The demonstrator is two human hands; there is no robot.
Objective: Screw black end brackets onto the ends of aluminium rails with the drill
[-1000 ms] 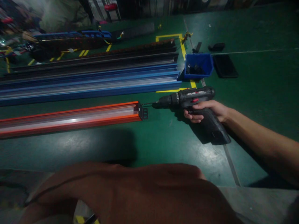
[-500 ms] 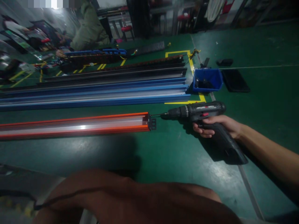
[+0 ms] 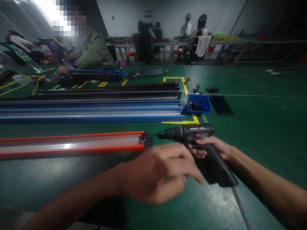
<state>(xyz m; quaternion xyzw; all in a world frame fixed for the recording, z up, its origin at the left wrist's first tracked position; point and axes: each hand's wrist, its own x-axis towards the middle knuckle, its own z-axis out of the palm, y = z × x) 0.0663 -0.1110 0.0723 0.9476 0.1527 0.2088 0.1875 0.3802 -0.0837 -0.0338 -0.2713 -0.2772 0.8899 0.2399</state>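
My right hand [image 3: 213,147] is wrapped round the grip of a black power drill [image 3: 192,131], which lies level and points left. The drill's long thin bit [image 3: 153,134] reaches the black end cap [image 3: 145,140] of an orange-edged metal channel [image 3: 72,143] on the floor; exact contact with a screw is too small to see. In front of the drill, nearer to me, my left hand [image 3: 163,172] hangs with loosely bent fingers that are somewhat apart. Nothing shows in it, though it is slightly blurred.
Behind lie several blue channels [image 3: 96,111] and black channels [image 3: 107,94]. A blue bin [image 3: 199,107] with dark parts stands at their right end, beside a black flat tray [image 3: 222,105]. A person in a green sleeve [image 3: 96,51] works at the back left.
My left arm has swung out, and the left hand now shows in front of the drill. The view has tilted up; drill and channel keep their places relative to each other.
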